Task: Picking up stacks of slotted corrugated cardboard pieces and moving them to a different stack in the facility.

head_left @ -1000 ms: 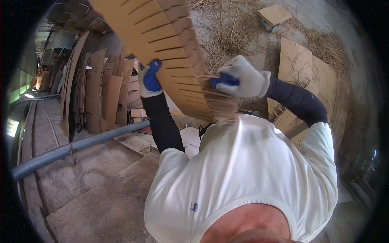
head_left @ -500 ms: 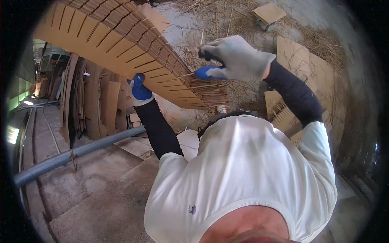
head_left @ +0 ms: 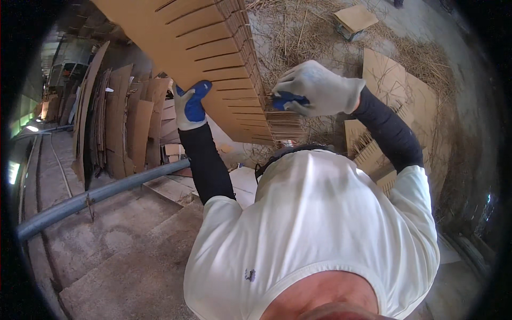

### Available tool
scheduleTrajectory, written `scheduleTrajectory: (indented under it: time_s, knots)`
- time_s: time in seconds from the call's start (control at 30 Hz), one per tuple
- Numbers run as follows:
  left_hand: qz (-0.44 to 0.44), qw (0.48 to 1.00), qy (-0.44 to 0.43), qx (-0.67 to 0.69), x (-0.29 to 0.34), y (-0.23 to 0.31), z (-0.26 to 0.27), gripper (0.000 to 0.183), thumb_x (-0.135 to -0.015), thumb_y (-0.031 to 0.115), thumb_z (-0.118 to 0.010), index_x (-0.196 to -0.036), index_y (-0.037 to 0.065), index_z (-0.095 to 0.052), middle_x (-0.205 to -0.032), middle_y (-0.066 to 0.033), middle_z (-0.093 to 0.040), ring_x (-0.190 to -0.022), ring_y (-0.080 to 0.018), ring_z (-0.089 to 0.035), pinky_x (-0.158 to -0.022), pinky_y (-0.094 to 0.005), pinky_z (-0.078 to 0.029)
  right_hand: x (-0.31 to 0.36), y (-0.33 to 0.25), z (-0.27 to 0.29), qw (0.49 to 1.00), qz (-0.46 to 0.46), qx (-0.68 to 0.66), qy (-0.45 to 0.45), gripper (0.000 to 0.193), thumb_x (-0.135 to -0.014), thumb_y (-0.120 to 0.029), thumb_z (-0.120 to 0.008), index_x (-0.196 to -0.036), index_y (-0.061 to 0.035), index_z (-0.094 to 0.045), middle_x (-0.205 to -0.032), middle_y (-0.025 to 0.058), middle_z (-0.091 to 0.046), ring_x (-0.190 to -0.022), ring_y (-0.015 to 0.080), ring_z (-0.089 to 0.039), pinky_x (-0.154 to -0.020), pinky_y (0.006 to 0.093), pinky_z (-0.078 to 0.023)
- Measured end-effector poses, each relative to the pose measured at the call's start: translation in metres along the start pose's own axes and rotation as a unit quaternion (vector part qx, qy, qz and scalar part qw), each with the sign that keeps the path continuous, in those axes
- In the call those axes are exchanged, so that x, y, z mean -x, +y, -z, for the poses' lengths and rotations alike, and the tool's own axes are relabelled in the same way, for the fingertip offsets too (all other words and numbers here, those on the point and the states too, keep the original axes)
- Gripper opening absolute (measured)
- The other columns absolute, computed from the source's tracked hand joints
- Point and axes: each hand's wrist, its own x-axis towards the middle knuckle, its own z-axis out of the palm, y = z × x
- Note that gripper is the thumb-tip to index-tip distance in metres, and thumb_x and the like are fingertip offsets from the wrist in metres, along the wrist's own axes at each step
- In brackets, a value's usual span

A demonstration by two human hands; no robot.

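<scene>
A thick stack of cardboard sheets [head_left: 218,58], with rows of narrow slots cut along one edge, slants from the upper left toward my chest. My left hand [head_left: 193,104], in a white glove with blue coating, grips the stack's plain lower-left edge, one blue digit lying on its face. By the slotted right edge, my right hand [head_left: 314,90], gloved the same way, has its fingers curled closed. Whatever sits between those fingers is hidden.
Thin cardboard strips [head_left: 298,34] litter the floor ahead. Flat slotted sheets [head_left: 394,80] lie at right, and a box with a cardboard lid [head_left: 356,18] stands beyond. Upright cardboard sheets [head_left: 120,117] lean at left behind a grey pipe [head_left: 112,191].
The stack has swung to a steeper slant, its far end moving right. My left hand has shifted slightly right with it. My right hand has gone from spread fingers to closed at the slotted edge.
</scene>
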Motion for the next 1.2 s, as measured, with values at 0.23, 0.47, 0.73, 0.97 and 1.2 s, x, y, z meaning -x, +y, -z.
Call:
scheduleTrajectory:
  time_s: [0.23, 0.47, 0.73, 0.97, 1.2]
  knots:
    - [0.013, 0.996, -0.058, 0.069, -0.01, -0.007, 0.031, 0.052, -0.073, 0.006, -0.076, -0.12, 0.001, -0.054, -0.106, -0.0114, -0.065, -0.092, -0.0218, -0.067, -0.08, -0.0335, -0.058, 0.044, 0.014, 0.033, 0.989, -0.148, 0.013, 0.005, 0.019, -0.08, -0.012, -0.062, -0.097, -0.0065, -0.064, -0.084, 0.0139, -0.065, -0.077, 0.0347, -0.063, -0.069, 0.0408, -0.052]
    - [0.002, 1.0, 0.008, -0.008, -0.01, -0.017, 0.007, 0.054, -0.074, 0.008, -0.075, -0.122, -0.002, -0.052, -0.108, -0.013, -0.064, -0.095, -0.0244, -0.067, -0.085, -0.038, -0.057, 0.013, -0.003, 0.009, 0.983, -0.165, 0.074, 0.043, 0.059, -0.071, -0.046, -0.077, -0.106, -0.0015, -0.061, -0.091, 0.0132, -0.067, -0.083, 0.0313, -0.066, -0.074, 0.0392, -0.052]
    - [0.016, 0.998, -0.032, -0.051, -0.002, -0.004, -0.038, 0.043, -0.079, 0.004, -0.071, -0.118, -0.004, -0.055, -0.104, -0.014, -0.066, -0.088, -0.0241, -0.069, -0.084, -0.0385, -0.058, 0.006, 0.009, -0.014, 0.99, -0.134, 0.007, 0.04, 0.014, -0.079, -0.015, -0.066, -0.086, -0.0039, -0.062, -0.07, 0.0148, -0.059, -0.064, 0.0364, -0.059, -0.059, 0.0417, -0.048]
    - [0.016, 0.998, -0.002, -0.053, 0.003, 0.004, -0.044, 0.041, -0.078, -0.004, -0.069, -0.117, -0.004, -0.055, -0.104, -0.0133, -0.066, -0.089, -0.0238, -0.069, -0.085, -0.0372, -0.058, 0.044, 0.02, 0.001, 0.967, -0.203, -0.06, 0.144, 0.041, -0.082, -0.033, -0.07, -0.112, -0.0064, -0.062, -0.103, 0.0168, -0.066, -0.095, 0.0342, -0.064, -0.082, 0.0393, -0.051]
    - [-0.022, 0.999, -0.025, 0.008, 0.01, -0.014, -0.079, 0.038, -0.082, 0.002, -0.07, -0.118, -0.003, -0.058, -0.108, -0.0105, -0.065, -0.094, -0.0188, -0.064, -0.087, -0.0312, -0.052, 0.008, 0.011, -0.035, 0.925, -0.305, -0.011, 0.227, 0.087, -0.081, -0.054, -0.07, -0.134, 0.0079, -0.039, -0.117, 0.0265, -0.06, -0.11, 0.0362, -0.06, -0.093, 0.0403, -0.048]
